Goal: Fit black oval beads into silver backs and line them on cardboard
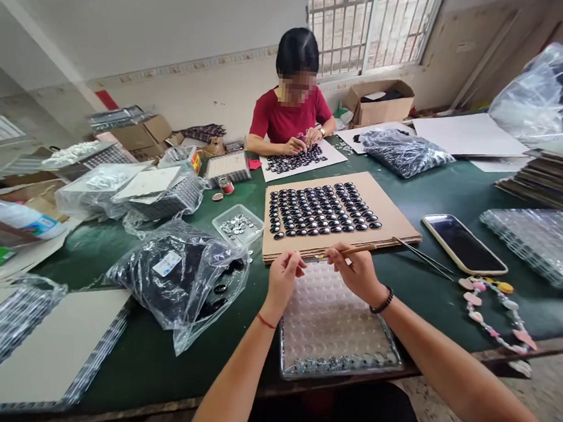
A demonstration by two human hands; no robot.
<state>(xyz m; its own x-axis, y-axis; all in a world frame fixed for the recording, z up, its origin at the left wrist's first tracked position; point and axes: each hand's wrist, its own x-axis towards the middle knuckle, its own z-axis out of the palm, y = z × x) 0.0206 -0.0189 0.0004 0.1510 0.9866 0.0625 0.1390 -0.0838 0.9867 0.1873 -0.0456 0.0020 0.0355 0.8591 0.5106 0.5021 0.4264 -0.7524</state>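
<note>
My right hand point(354, 273) is closed round a thin brown stick-like tool point(364, 248), its tip pointing left toward my other hand. My left hand point(284, 272) is pinched, fingertips together; whatever sits between them is too small to make out. Both hands are over the far end of a clear plastic tray point(336, 327) with round hollows and small shiny metal pieces along its near edge. Just beyond lies a stack of brown cardboard sheets point(396, 228), bearing rows of glossy black oval pieces point(318, 207). Metal tweezers point(423, 258) rest on its right corner.
Left of the cardboard are a small clear box point(253, 236) of metal bits and a plastic bag point(161, 280) of black pieces. A phone point(465, 243) and a beaded strap point(477, 308) lie right. Across the table, a person point(288, 118) handles black pieces on a white sheet.
</note>
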